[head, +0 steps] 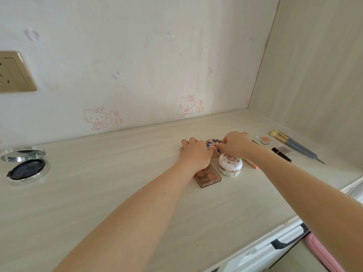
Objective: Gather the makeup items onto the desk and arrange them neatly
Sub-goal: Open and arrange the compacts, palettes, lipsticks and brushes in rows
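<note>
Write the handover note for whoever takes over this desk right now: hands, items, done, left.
Left hand: grips the left edge of the patterned compact, on or just above the desk.
Right hand: pinches the same compact from the right.
Items: white floral jar and brown palette sit just in front of the hands. Brushes, dark lipstick tube and orange pan lie to the right.
Done: these items are on the desk.
Left: the open silver compact sits alone far left. Probably bring it over, then straighten the group.
</note>
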Demonstrator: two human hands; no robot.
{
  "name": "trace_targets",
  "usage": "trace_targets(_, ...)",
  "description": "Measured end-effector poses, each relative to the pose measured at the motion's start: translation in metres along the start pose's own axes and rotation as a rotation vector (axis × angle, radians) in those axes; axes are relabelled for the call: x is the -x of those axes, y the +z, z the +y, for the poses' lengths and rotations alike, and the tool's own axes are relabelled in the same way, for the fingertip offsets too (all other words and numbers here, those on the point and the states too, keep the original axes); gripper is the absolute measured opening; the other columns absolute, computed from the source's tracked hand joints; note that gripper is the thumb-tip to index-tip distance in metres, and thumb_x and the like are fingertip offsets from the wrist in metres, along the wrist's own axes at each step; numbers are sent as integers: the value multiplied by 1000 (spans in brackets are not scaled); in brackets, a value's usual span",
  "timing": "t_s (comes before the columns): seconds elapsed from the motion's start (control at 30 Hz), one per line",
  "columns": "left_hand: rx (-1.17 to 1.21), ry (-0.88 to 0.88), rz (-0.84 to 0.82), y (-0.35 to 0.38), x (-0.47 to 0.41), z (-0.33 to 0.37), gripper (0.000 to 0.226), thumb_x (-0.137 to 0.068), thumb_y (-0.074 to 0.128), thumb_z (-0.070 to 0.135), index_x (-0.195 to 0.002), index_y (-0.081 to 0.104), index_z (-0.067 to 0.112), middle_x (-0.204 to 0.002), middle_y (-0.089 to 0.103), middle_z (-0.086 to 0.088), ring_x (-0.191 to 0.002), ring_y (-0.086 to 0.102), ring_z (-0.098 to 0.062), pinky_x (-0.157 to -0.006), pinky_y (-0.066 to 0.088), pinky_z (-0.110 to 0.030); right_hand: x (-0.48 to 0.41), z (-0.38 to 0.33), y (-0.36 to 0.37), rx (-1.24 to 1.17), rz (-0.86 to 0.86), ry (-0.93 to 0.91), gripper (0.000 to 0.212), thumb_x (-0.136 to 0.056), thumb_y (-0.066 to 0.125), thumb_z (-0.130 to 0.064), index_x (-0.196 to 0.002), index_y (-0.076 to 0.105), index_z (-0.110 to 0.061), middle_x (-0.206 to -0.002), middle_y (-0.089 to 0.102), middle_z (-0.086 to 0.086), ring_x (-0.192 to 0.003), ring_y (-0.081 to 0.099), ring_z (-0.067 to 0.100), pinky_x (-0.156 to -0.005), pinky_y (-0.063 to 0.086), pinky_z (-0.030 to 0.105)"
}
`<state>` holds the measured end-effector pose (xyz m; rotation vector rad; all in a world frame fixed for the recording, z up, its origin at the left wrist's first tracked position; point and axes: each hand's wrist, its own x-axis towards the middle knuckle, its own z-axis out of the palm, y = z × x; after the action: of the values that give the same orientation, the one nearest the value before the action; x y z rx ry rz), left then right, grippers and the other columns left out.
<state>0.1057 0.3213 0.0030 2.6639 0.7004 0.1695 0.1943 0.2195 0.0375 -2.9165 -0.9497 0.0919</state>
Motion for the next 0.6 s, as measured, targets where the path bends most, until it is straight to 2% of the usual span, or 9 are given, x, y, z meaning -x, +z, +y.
trace_targets(0.07,40,-12,1,0,0,1,56,-95,40,54,-126,53,9,-130,45,-12,-124,31,-35,-99,33,-41,4,0,-1,-63,17,14,41,-93,43,-37,-64,49,-10,-63,51,4,-75,50,26,-98,35,39)
trace_targets(0.13,99,-18,27,0,1,1,55,-94,45,53,-128,51,10,-128,49,-11,-123,32,-34,-98,36,-41,10,-1,-5,-161,39,31,38,-94,46,-33,-91,66,0,-87,67,14,-94,56,32,-96,35,35)
trace_targets(0.17,127,-16,53,0,3,1,54,-93,48,52,-128,50,10,-125,51,-11,-123,33,-33,-97,37,-40,13,-2,-7,-213,56,36,40,-94,48,-30,-106,65,3,-103,67,18,-105,55,34,-94,35,35)
trace_targets(0.2,155,-9,78,1,6,1,53,-92,51,50,-127,49,10,-123,53,-11,-123,33,-32,-97,39,-41,16,-2,-8,-264,84,35,41,-94,50,-29,-114,62,4,-111,65,20,-111,53,35,-94,35,35)
trace_targets(0.3,330,-6,117,4,12,1,49,-91,58,42,-128,46,12,-118,56,-13,-121,37,-29,-94,42,-40,19,0,-6,-394,153,19,34,-92,55,-29,-112,60,-3,-111,64,14,-107,54,30,-88,42,36)
trace_targets(0.4,477,-29,135,5,12,-2,47,-89,61,35,-129,44,16,-121,55,-14,-109,52,-26,-84,45,-33,19,2,0,-488,164,3,25,-90,60,-31,-106,55,-12,-104,62,6,-97,56,22,-74,44,30)
trace_targets(0.5,574,-28,138,5,16,-8,44,-90,62,30,-129,44,19,-121,56,-10,-100,58,-23,-73,45,-25,22,-1,0,-536,216,-39,22,-87,64,-29,-100,53,-15,-96,63,4,-88,59,19,-64,46,26)
trace_targets(0.57,683,-18,180,1,21,-10,37,-93,59,24,-126,46,18,-117,58,-8,-97,60,-22,-66,47,-23,24,-6,-4,-547,253,-82,20,-85,66,-23,-97,51,-16,-94,63,4,-86,60,21,-63,47,25)
trace_targets(0.6,729,-11,210,-3,23,-11,33,-93,58,21,-124,47,18,-115,60,-7,-96,60,-20,-66,46,-22,25,-10,-6,-558,266,-107,20,-84,66,-20,-96,51,-16,-94,63,5,-86,61,22,-65,49,27)
